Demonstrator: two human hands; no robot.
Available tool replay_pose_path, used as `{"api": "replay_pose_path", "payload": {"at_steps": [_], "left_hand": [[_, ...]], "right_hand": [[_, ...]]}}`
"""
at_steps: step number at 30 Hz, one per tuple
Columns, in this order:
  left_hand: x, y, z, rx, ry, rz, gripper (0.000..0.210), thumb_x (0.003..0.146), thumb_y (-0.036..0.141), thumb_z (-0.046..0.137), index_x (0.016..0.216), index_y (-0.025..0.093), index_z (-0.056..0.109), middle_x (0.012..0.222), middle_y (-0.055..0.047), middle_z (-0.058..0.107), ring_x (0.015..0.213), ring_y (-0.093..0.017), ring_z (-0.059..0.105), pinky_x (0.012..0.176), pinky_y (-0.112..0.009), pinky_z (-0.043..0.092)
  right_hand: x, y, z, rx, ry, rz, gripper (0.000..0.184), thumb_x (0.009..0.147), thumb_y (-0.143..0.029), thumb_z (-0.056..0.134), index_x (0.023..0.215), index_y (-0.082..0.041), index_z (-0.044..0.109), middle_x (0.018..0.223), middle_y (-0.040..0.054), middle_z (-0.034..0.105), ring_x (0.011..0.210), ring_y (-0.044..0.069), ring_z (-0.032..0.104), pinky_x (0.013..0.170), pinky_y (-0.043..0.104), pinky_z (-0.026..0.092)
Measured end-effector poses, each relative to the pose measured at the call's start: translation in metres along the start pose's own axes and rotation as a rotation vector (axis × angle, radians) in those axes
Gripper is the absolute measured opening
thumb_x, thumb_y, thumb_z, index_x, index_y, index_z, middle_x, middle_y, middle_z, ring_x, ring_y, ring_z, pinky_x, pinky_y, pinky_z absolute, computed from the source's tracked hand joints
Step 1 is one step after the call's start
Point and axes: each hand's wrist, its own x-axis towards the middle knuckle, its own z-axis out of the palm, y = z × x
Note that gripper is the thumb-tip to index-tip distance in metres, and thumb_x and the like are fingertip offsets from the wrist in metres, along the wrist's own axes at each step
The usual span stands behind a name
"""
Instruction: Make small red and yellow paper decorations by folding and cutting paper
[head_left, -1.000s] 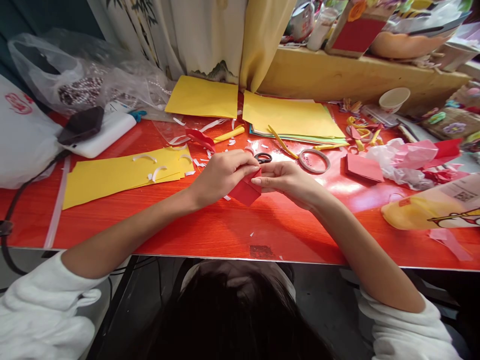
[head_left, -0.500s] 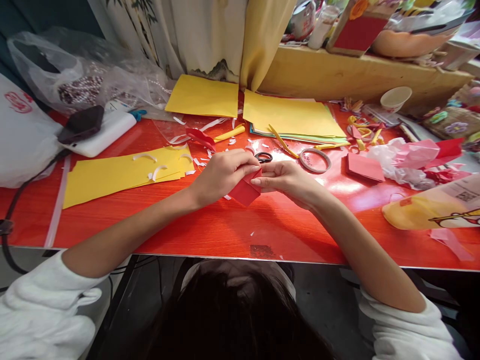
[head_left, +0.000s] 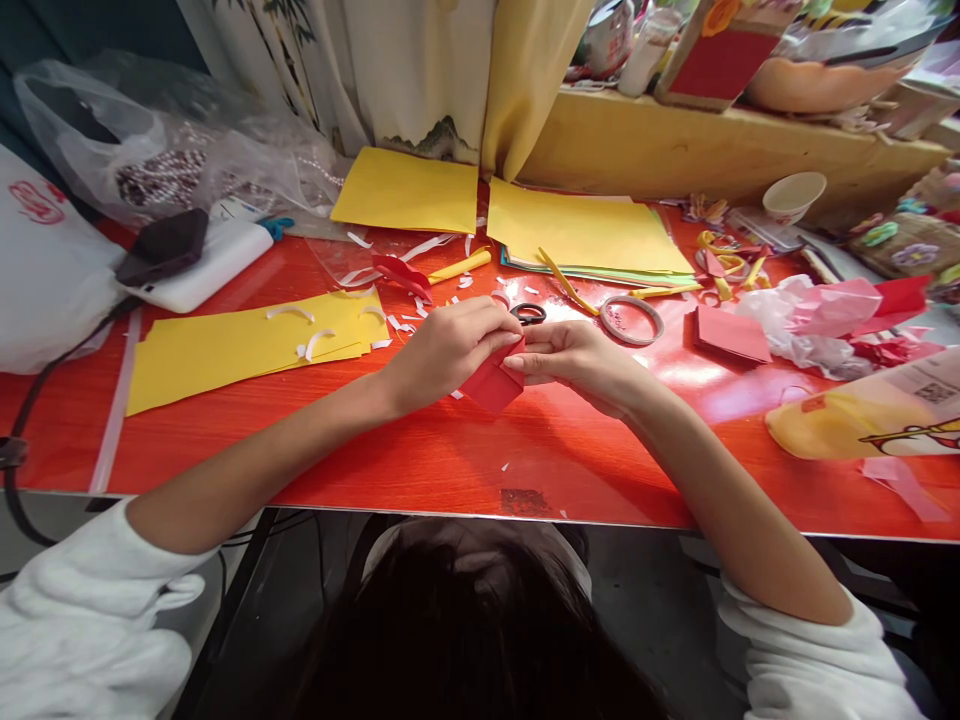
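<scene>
Your left hand (head_left: 450, 350) and right hand (head_left: 577, 365) pinch one smooth, folded red paper (head_left: 493, 388); one ring-shaped tape roll (head_left: 637, 341) lies at its two o'clock.

The left sleeve (head_left: 82, 610) and right sleeve (head_left: 817, 650) are white, pushed up in thick, soft folds above bare forearms (head_left: 262, 470). A small loop or fold (head_left: 180, 597) juts from the left one's edge. Hair (head_left: 480, 640) overlies pale, shaded cloth (head_left: 568, 560).

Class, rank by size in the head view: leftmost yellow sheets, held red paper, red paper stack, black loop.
Leftmost yellow sheets
Held red paper (partly hidden), red paper stack: too alike to rank
Black loop
</scene>
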Motion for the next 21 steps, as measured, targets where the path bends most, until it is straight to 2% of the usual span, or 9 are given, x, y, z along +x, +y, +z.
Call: {"api": "replay_pose_path", "payload": {"at_steps": [7,21], "left_hand": [[-0.0010,-0.0026,0.0024,0.049,0.041,0.085,0.014,0.089,0.015,0.050,0.088,0.012,0.064,0.082,-0.004,0.065,0.078,-0.011,0.060,0.070,-0.022,0.045],[-0.0008,-0.0005,0.0021,0.028,0.039,0.053,0.014,0.089,0.015,0.051,0.088,0.012,0.065,0.082,-0.004,0.066,0.077,-0.011,0.059,0.070,-0.022,0.045]], "right_hand": [[0.0005,0.0003,-0.0004,0.010,-0.004,0.007,0.034,0.068,-0.033,0.077,0.096,-0.014,0.070,0.085,0.0047,0.071,0.081,0.016,0.067,0.079,0.029,0.054],[0.0007,0.0003,0.0025,-0.024,0.028,-0.003,0.030,0.070,-0.030,0.075,0.095,-0.014,0.070,0.084,0.0044,0.072,0.080,0.016,0.068,0.077,0.028,0.054]]}}
